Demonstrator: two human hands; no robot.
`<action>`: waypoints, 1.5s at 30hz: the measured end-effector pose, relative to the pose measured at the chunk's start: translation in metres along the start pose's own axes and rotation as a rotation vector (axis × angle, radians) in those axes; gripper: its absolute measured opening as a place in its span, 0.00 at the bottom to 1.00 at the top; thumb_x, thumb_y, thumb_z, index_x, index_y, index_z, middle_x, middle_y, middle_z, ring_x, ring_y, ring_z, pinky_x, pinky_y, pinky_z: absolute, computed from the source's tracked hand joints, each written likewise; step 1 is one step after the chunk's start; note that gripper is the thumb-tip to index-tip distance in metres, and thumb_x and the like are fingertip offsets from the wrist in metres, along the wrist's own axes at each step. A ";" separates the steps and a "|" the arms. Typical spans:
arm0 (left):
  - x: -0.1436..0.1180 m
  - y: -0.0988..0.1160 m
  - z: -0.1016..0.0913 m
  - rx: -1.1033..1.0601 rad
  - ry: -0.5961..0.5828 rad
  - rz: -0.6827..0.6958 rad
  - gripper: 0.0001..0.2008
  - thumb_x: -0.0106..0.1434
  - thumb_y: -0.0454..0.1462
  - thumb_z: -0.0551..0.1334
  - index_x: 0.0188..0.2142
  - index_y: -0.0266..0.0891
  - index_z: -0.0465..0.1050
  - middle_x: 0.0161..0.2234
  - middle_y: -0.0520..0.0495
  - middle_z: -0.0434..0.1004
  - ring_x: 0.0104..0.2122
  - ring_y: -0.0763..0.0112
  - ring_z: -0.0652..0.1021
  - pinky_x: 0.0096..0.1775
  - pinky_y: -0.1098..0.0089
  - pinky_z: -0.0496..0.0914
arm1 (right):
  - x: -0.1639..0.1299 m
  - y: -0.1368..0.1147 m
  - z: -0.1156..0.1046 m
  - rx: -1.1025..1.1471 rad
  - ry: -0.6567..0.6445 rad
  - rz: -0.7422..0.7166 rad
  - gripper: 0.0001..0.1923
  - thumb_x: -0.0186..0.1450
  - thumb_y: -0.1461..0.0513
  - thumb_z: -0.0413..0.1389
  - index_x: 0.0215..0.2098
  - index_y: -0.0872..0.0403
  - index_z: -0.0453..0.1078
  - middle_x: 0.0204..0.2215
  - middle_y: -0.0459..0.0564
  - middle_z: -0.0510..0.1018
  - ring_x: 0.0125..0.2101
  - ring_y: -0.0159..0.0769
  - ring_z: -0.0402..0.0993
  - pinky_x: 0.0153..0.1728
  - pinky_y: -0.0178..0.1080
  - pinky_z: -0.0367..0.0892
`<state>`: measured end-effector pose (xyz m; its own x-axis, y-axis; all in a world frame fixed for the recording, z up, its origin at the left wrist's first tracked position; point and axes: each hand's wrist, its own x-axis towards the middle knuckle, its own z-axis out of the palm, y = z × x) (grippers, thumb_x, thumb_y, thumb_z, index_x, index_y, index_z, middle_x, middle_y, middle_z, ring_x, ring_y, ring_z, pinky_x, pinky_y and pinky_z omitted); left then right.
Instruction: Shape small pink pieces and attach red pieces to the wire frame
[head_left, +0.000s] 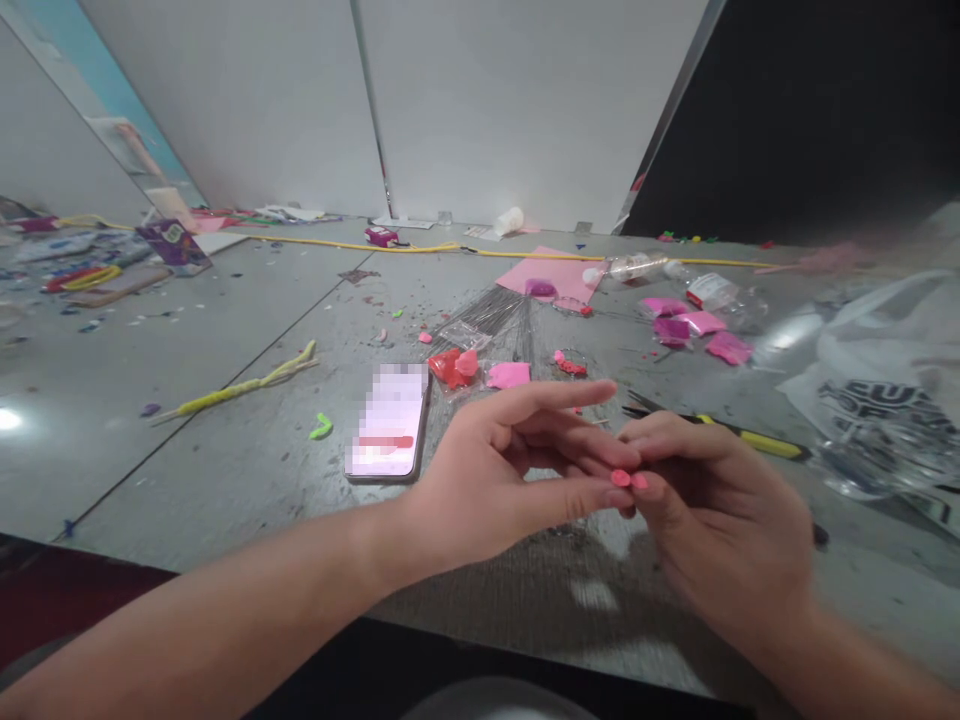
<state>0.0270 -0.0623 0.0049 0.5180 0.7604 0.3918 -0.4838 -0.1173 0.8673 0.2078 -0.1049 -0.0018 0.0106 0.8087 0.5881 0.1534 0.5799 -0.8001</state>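
Observation:
A small coral-pink piece of modelling clay [621, 478] is pinched between the fingertips of both hands above the table. My left hand [502, 470] holds its left side with thumb and fingers, the index finger stretched out over it. My right hand [727, 520] grips the other side between thumb and index finger, the remaining fingers curled. Behind the right hand lies a yellow-and-black handled tool [772, 443], its middle hidden by that hand. A phone [386, 425] with a lit screen rests left of my left hand. Beyond the hands lie red clay in plastic [454, 368] and a pink packet [508, 375].
A clear plastic bag [885, 350] stands at the right. Pink packets [675, 320] and plastic bottles [712, 290] lie behind. A yellow cable [337, 243] crosses the back. Yellow twisted strands [247, 387] and a green clay bit [321, 427] lie on the left.

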 end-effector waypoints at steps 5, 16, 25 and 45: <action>0.001 0.002 0.000 -0.002 0.017 0.001 0.19 0.55 0.29 0.76 0.46 0.39 0.80 0.47 0.44 0.81 0.36 0.71 0.85 0.40 0.74 0.82 | -0.002 0.001 -0.002 -0.071 0.015 -0.023 0.03 0.68 0.58 0.65 0.41 0.43 0.77 0.32 0.46 0.80 0.33 0.38 0.77 0.32 0.40 0.73; 0.006 0.006 0.004 -0.090 -0.008 -0.003 0.11 0.55 0.24 0.74 0.34 0.39 0.86 0.39 0.48 0.79 0.37 0.75 0.82 0.42 0.74 0.83 | -0.002 0.000 -0.003 -0.064 0.007 -0.019 0.05 0.68 0.61 0.64 0.42 0.43 0.77 0.33 0.45 0.80 0.29 0.34 0.75 0.29 0.37 0.72; 0.006 0.012 0.000 0.067 -0.009 0.057 0.13 0.55 0.23 0.74 0.36 0.40 0.86 0.40 0.47 0.80 0.38 0.74 0.82 0.43 0.74 0.81 | 0.001 -0.004 -0.004 -0.045 -0.017 -0.039 0.07 0.68 0.65 0.64 0.40 0.45 0.76 0.29 0.44 0.78 0.28 0.33 0.75 0.29 0.37 0.72; 0.006 0.014 0.002 0.319 0.020 0.159 0.09 0.55 0.23 0.73 0.34 0.35 0.85 0.38 0.44 0.81 0.37 0.73 0.81 0.40 0.74 0.78 | 0.001 -0.005 -0.003 -0.063 -0.059 -0.113 0.11 0.67 0.70 0.61 0.42 0.47 0.75 0.30 0.44 0.77 0.28 0.31 0.74 0.27 0.35 0.71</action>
<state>0.0244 -0.0610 0.0201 0.4388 0.7285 0.5261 -0.3110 -0.4262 0.8495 0.2100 -0.1076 0.0030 -0.0677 0.7438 0.6649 0.2121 0.6620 -0.7189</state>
